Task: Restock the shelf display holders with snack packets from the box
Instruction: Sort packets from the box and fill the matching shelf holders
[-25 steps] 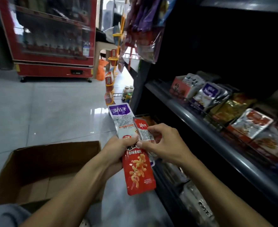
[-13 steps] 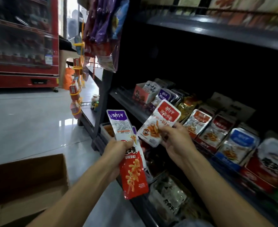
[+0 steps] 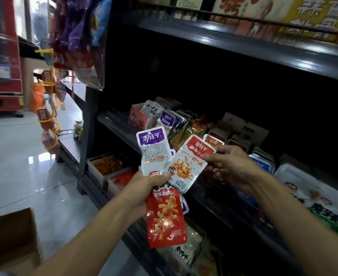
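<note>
Against dark shelving (image 3: 234, 43), a red-topped packet (image 3: 186, 163) pinched by the right hand (image 3: 231, 168) should be slotted upright into the matching red holder (image 3: 214, 140), while spare packets (image 3: 163, 208) are gripped by the left hand (image 3: 146, 187).

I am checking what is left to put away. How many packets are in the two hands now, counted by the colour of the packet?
Purple-topped packet, left hand: 1
All-red packet, left hand: 1
Red-topped white packet, right hand: 1
Total clearly seen: 3. An edge of another packet shows behind the left-hand ones; its colour is unclear.
</note>
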Available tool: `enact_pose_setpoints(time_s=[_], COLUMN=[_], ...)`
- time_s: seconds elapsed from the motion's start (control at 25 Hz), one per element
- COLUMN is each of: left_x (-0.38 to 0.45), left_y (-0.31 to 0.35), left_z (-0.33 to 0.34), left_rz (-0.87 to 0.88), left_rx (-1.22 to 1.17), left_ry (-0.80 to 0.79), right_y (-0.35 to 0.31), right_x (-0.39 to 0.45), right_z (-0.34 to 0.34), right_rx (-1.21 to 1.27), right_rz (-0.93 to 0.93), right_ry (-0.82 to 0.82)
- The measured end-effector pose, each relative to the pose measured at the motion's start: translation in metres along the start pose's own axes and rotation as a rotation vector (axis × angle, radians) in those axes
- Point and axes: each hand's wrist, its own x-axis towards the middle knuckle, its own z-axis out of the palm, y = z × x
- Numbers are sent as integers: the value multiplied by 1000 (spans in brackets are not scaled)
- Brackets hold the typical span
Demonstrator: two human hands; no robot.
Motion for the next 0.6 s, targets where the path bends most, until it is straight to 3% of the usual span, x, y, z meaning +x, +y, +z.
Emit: enact_pose_setpoints(time_s=[0.2, 0.36, 0.52, 0.6], left_x=[32, 45, 63, 70], left_y=[-2, -9, -19, -21], left_z=[6, 12, 22, 20], left_rz=[-64, -103, -116, -118], left_rx=[109, 68, 105, 84], left_ry=[-165, -338, -79, -37], right_y=[-16, -19, -22, -27], right_x=[-1, -15, -11, -5], right_z=[-45, -63, -86, -99], right_rx=[-280, -202, -505, -629], right_rz=[-4, 84, -20, -123], right_ry=[-125, -208, 132, 287])
